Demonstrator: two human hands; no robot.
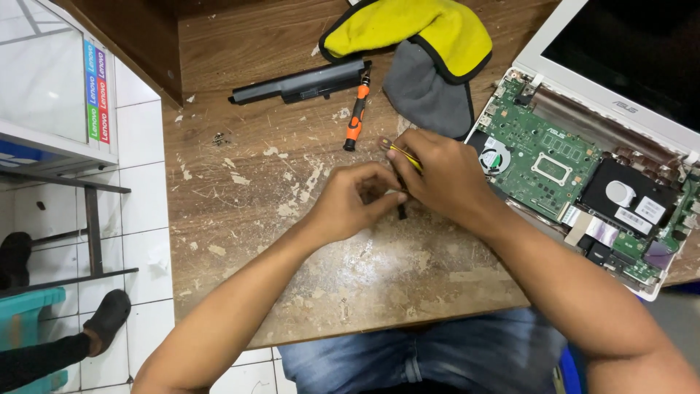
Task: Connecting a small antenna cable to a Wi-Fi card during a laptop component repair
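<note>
- Right hand: fingers closed around a yellow-handled tool, held above the worn tabletop.
- Left hand: fingers pinched at the tool's lower end.
- Opened laptop: just right of both hands.

A yellow-and-black striped screwdriver shows between bare hands over a worn brown wooden table flecked with pale chipped patches. An orange-and-black screwdriver lies beside a black laptop battery. A yellow cloth edged in black rests with a grey cloth. The white laptop, its screen black, bares a green circuit board and a black drive with a white label. The jeans are blue; the floor tiles white.
</note>
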